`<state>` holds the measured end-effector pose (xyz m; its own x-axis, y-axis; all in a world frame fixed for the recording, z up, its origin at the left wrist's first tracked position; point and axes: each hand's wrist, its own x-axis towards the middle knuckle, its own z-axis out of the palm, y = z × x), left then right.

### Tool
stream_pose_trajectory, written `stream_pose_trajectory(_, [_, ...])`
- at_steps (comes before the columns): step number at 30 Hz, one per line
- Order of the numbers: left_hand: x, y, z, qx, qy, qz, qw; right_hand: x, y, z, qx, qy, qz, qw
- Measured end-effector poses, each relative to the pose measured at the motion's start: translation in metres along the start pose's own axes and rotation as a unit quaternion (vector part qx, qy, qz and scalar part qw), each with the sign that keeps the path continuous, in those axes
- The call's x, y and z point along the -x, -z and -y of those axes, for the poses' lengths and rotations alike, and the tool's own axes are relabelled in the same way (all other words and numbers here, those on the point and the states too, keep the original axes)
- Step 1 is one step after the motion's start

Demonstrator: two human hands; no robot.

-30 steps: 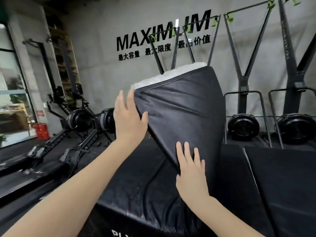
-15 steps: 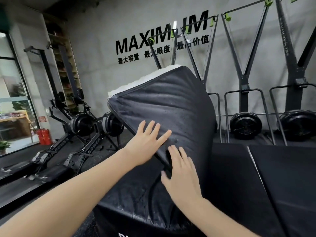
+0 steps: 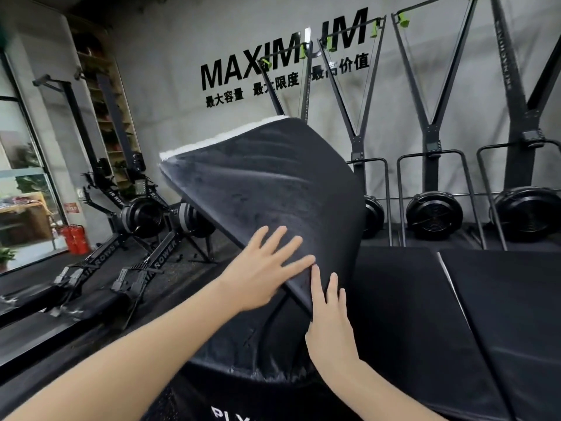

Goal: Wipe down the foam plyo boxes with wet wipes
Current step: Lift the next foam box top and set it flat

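Head view. A black cover flap (image 3: 273, 189) of the near foam plyo box (image 3: 267, 344) is peeled up and stands tilted at centre frame, upper edge leaning away toward the wall. A white fuzzy strip (image 3: 224, 135) runs along its raised top edge. The flap's surface looks glossy with faint streaks and wrinkles. The box fills the lower centre, black, creased top, partial white letters "PLY" on its front face at bottom edge. Two more black plyo boxes (image 3: 501, 299) sit just beside it to the right, tops flat, a light seam between them.

Left hand (image 3: 261, 268): fingers spread and straight, palm flat against the lower part of the raised flap, gripping nothing. Right hand (image 3: 331, 323): fingers straight and together, pointing up, lying flat on the flap's lower edge where it meets the box top, also holding nothing. The two hands are near each other, fingertips almost touching. No wipe can be seen in either hand.

Around: two rowing machines (image 3: 145, 226) on the floor at left, partly hidden behind the flap. Ski-type machines (image 3: 434, 208) with round black fans stand against the wall (image 3: 170, 86) behind the boxes. Black lettering "MAXIMUM" (image 3: 282, 53) on the grey wall, partly blocked by the machine posts. Red fire extinguishers (image 3: 76, 238) by the window at far left.
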<state>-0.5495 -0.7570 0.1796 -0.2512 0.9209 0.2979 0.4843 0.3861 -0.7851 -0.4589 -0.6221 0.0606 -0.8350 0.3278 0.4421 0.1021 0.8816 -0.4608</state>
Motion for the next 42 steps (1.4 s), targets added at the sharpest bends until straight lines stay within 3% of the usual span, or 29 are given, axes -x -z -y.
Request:
stream_pose_trajectory(3, [-0.028,0.011,-0.004,-0.007,0.041,-0.02,0.999,-0.016,0.019,0.001,0.044,0.077,-0.062,0.994])
stream_pose_trajectory(5, [-0.044,0.019,0.004,-0.025,0.051,-0.043,0.997,-0.025,0.041,0.002,0.0,0.095,-0.096,0.991])
stream_pose_trajectory(8, [-0.065,0.03,0.018,-0.004,0.085,-0.097,0.992,-0.042,0.081,-0.002,-0.027,0.066,-0.069,0.995])
stream_pose_trajectory(10, [-0.078,0.039,0.022,0.026,0.129,-0.125,0.983,-0.055,0.11,-0.007,-0.018,0.103,-0.089,0.99])
stream_pose_trajectory(17, [-0.144,0.097,0.002,0.144,0.288,-0.192,0.927,-0.086,0.241,-0.053,0.168,0.238,-0.16,0.943])
stream_pose_trajectory(23, [-0.202,0.149,-0.044,0.214,0.34,-0.187,0.897,-0.082,0.317,-0.115,0.246,0.318,-0.218,0.889])
stream_pose_trajectory(27, [-0.211,0.156,-0.055,0.157,0.319,-0.152,0.922,-0.052,0.291,-0.138,0.134,0.211,-0.241,0.938])
stream_pose_trajectory(30, [-0.205,0.149,-0.067,0.143,0.263,-0.067,0.952,-0.017,0.257,-0.143,0.027,0.067,-0.191,0.979])
stream_pose_trajectory(32, [-0.199,0.144,-0.077,0.136,0.25,-0.04,0.958,0.008,0.234,-0.144,-0.04,0.001,-0.157,0.987])
stream_pose_trajectory(36, [-0.192,0.139,-0.085,0.139,0.251,-0.039,0.957,0.058,0.187,-0.147,-0.182,-0.109,-0.158,0.964])
stream_pose_trajectory(39, [-0.189,0.143,-0.079,0.14,0.26,-0.044,0.954,0.076,0.159,-0.141,-0.296,-0.21,-0.153,0.919])
stream_pose_trajectory(42, [-0.182,0.14,-0.071,0.136,0.264,-0.055,0.953,0.075,0.148,-0.134,-0.347,-0.248,-0.121,0.896])
